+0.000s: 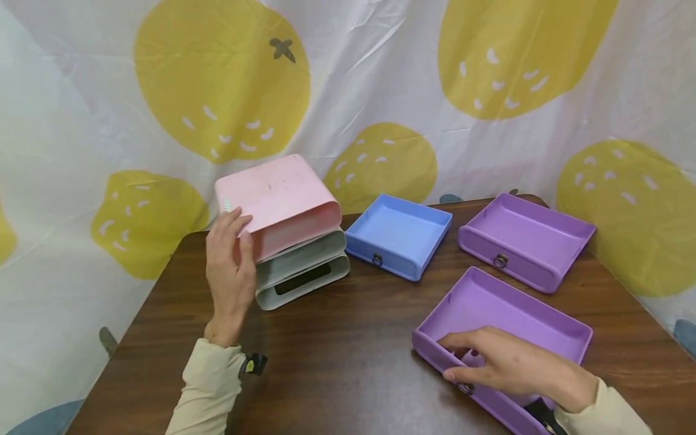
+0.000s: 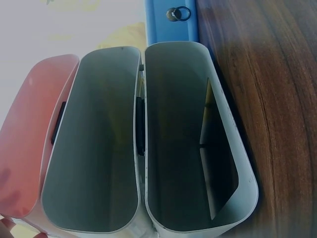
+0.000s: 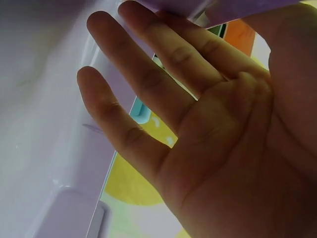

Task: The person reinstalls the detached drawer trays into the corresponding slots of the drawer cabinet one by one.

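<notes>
My left hand [image 1: 236, 225] lies against the left side of a stack of three drawer shells. Its thumb is on the front rim of the tilted pink shell [image 1: 277, 193], its fingers on the outer wall. Under the pink one lie two grey shells [image 1: 304, 266], whose empty openings fill the left wrist view [image 2: 188, 139]. My right hand [image 1: 447, 357] grips the front wall of the near purple drawer [image 1: 505, 308], fingers inside and thumb outside by its ring pull. In the right wrist view the palm [image 3: 208, 129] shows with purple plastic [image 3: 44, 124] beside the fingers.
A blue drawer [image 1: 399, 232] with a ring pull [image 2: 179, 14] sits right of the stack. A second purple drawer [image 1: 524, 238] lies at the back right. All stand on a brown wooden table [image 1: 337, 362], with a fruit-print curtain behind.
</notes>
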{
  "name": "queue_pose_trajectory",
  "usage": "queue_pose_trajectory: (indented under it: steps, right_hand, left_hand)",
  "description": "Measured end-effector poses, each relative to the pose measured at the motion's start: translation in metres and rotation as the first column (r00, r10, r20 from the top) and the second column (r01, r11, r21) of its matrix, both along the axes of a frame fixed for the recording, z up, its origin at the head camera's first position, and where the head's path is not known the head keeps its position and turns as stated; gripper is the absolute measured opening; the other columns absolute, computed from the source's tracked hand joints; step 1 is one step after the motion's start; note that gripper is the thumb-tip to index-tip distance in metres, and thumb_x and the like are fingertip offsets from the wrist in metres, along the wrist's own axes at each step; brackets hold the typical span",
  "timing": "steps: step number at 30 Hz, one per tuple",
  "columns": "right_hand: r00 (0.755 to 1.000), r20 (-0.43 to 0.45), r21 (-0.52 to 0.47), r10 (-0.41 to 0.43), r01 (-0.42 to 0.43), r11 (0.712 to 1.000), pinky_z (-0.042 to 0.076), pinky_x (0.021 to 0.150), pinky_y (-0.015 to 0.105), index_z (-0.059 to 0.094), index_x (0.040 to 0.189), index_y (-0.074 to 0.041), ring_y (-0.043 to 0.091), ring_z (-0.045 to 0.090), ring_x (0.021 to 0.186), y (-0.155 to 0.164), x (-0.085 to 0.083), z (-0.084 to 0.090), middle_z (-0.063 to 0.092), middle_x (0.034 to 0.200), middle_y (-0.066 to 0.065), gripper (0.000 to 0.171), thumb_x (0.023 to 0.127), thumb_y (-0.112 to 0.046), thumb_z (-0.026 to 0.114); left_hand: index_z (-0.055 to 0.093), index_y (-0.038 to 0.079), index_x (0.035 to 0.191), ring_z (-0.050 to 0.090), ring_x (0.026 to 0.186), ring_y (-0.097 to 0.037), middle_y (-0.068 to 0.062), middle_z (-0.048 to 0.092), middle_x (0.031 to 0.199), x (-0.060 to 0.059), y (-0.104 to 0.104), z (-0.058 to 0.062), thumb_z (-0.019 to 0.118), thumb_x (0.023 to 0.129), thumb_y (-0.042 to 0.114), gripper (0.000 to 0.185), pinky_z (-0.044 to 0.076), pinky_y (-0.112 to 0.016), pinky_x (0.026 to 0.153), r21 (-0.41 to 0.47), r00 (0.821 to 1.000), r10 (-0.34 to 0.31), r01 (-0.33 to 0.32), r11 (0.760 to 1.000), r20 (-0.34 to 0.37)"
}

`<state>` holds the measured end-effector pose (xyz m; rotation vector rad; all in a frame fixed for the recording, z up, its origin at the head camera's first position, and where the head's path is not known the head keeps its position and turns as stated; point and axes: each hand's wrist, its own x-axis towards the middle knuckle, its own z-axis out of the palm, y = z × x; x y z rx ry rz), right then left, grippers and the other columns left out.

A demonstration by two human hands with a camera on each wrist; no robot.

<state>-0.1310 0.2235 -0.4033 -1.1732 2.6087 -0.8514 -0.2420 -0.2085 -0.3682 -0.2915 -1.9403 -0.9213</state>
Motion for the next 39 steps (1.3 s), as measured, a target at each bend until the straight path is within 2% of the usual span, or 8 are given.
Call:
queue_pose_trajectory:
  steps: [5, 11, 17, 24, 27, 34, 39]
  right_hand:
    - [0.999, 0.042, 0.029, -0.021, 0.020, 0.999, 0.058, 0.078, 0.027, 0.069, 0.122, -0.023, -0.006, 0.063, 0.095, -0.002, -0.002, 0.002, 0.072, 0.103, -0.019, 0.032, 0.099, -0.045, 0.067]
    - [0.998, 0.060, 0.017, -0.006, 0.005, 1.000, 0.053, 0.070, 0.023, 0.069, 0.120, -0.024, -0.008, 0.058, 0.083, -0.003, -0.003, 0.004, 0.068, 0.092, -0.023, 0.030, 0.099, -0.045, 0.068]
    - [0.998, 0.065, 0.031, 0.000, -0.002, 1.000, 0.051, 0.066, 0.021, 0.069, 0.119, -0.021, -0.007, 0.056, 0.077, -0.007, -0.008, 0.005, 0.065, 0.085, -0.021, 0.036, 0.095, -0.048, 0.071]
    - [0.999, 0.051, 0.072, -0.011, 0.007, 0.997, 0.057, 0.071, 0.025, 0.067, 0.135, -0.009, -0.005, 0.063, 0.085, -0.010, -0.018, 0.006, 0.076, 0.096, -0.010, 0.061, 0.091, -0.050, 0.075]
    - [0.998, 0.067, 0.067, -0.001, -0.003, 0.998, 0.056, 0.070, 0.024, 0.065, 0.138, -0.007, -0.006, 0.061, 0.080, -0.011, -0.021, 0.007, 0.075, 0.090, -0.011, 0.065, 0.090, -0.050, 0.075]
    - [0.995, 0.102, 0.069, 0.009, -0.016, 0.997, 0.049, 0.064, 0.019, 0.064, 0.140, -0.007, -0.009, 0.053, 0.070, -0.014, -0.026, 0.011, 0.066, 0.078, -0.019, 0.067, 0.089, -0.048, 0.077]
    - [0.994, 0.110, 0.088, -0.006, -0.004, 0.996, 0.053, 0.067, 0.022, 0.066, 0.136, -0.007, -0.007, 0.057, 0.076, -0.013, -0.026, 0.014, 0.070, 0.086, -0.016, 0.063, 0.090, -0.048, 0.077]
  left_hand:
    - [0.071, 0.011, 0.130, 0.046, 0.149, -0.030, -0.007, 0.063, 0.148, 0.001, -0.001, -0.001, 0.054, 0.107, 0.019, 0.029, 0.031, -0.046, 0.128, -0.019, 1.000, 0.003, -0.003, 1.000, 0.014]
    - [0.070, 0.011, 0.131, 0.046, 0.149, -0.030, -0.007, 0.063, 0.148, 0.001, -0.002, -0.001, 0.053, 0.107, 0.019, 0.030, 0.031, -0.045, 0.129, -0.037, 1.000, -0.002, 0.002, 0.999, 0.011]
    - [0.071, 0.011, 0.131, 0.047, 0.149, -0.032, -0.008, 0.064, 0.148, 0.002, -0.002, -0.003, 0.054, 0.107, 0.018, 0.030, 0.031, -0.044, 0.129, -0.043, 1.000, -0.003, 0.003, 0.999, 0.007]
    - [0.070, 0.011, 0.131, 0.046, 0.150, -0.031, -0.007, 0.063, 0.148, 0.001, -0.003, -0.003, 0.053, 0.108, 0.020, 0.030, 0.030, -0.043, 0.129, -0.056, 1.000, 0.001, -0.001, 0.998, 0.009]
    - [0.070, 0.011, 0.130, 0.046, 0.149, -0.030, -0.007, 0.064, 0.148, 0.001, -0.003, -0.002, 0.053, 0.108, 0.020, 0.030, 0.030, -0.043, 0.129, -0.057, 1.000, 0.003, -0.002, 0.998, 0.006]
    - [0.070, 0.011, 0.130, 0.047, 0.149, -0.031, -0.007, 0.064, 0.147, 0.000, -0.005, -0.001, 0.053, 0.108, 0.020, 0.030, 0.030, -0.043, 0.129, -0.057, 1.000, 0.003, -0.003, 0.998, -0.002]
    - [0.070, 0.011, 0.132, 0.045, 0.150, -0.030, -0.006, 0.063, 0.149, 0.001, -0.005, -0.001, 0.053, 0.108, 0.021, 0.030, 0.030, -0.044, 0.129, -0.067, 1.000, 0.003, -0.002, 0.998, 0.014]
